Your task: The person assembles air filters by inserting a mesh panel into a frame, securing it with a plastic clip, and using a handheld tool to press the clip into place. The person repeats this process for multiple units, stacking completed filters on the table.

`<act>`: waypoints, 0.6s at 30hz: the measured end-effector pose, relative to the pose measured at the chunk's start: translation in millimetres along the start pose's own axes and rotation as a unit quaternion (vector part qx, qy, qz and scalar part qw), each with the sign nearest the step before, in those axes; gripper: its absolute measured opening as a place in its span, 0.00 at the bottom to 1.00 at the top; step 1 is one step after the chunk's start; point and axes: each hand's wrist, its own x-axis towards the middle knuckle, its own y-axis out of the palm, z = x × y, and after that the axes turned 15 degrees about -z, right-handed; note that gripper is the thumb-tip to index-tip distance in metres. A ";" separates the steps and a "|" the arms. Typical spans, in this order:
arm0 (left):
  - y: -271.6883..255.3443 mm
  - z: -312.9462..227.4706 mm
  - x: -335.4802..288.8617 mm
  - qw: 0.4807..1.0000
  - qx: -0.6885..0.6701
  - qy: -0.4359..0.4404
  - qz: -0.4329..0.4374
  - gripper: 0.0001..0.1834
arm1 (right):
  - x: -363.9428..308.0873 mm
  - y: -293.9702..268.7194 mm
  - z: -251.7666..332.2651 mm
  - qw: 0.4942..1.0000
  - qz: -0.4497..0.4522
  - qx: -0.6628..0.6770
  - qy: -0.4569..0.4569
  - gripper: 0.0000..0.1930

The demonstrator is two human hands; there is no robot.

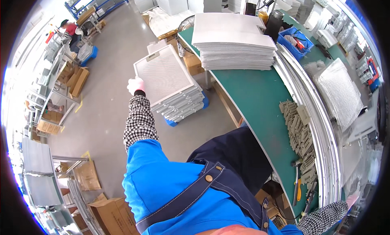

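Observation:
My left hand (pixel 136 85), in a pale glove, is closed on the left edge of a framed mesh panel (pixel 164 72). This panel has a pale frame and a small notch piece at its far corner, and it lies over a stack of similar panels (pixel 183 105) on a blue base. My right hand (pixel 352 200) reaches out to the lower right, beyond the near end of the long white metal strips (pixel 310 113). Its fingers are too small and unclear to read, and I cannot tell whether it holds anything. Checked sleeves cover both forearms.
On the green workbench (pixel 243 88) stand a tall stack of white mesh sheets (pixel 235 44), a heap of small grey strips (pixel 298 133), a hammer (pixel 296 178) and a blue bin (pixel 295 42). Cardboard boxes (pixel 113 214) sit at lower left. Another person (pixel 71 30) works far left.

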 end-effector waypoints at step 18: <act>-13.2 -452.9 -285.2 0.514 -0.327 0.740 0.287 0.43 | -183.7 -82.8 28.8 0.956 -0.120 0.249 -0.097 0.21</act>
